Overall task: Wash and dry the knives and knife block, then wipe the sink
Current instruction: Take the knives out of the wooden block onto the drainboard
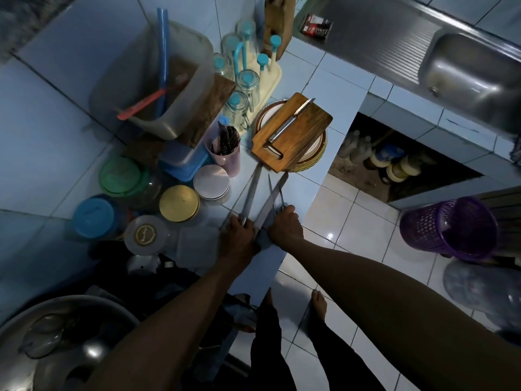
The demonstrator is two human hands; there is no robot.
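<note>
Several knives lie with their blades fanned out across the blue-tiled surface, tips pointing toward a wooden cutting board. The left hand is curled over the handle end of the long left blade; its grip holds that knife. The right hand is curled over the handles of the other blades, its grip closed on them at the surface's front edge. Both forearms reach forward and down, the hands almost touching.

The cutting board rests on a stack of plates and carries a small steel knife and a peeler. The wooden knife block stands upright at the far end of the surface, behind a rack of upturned glass mugs. The steel sink lies to the right beyond its ribbed drainboard, well apart from the hands.

Left of the knives stand lidded jars: a gold lid, a silver lid, a green lid, a blue lid, and a clear lid with a round gold label whose writing is too small to read. A pink cup holds dark utensils. A small dark box on the drainboard bears unreadable print. A purple basket stands on the floor.
</note>
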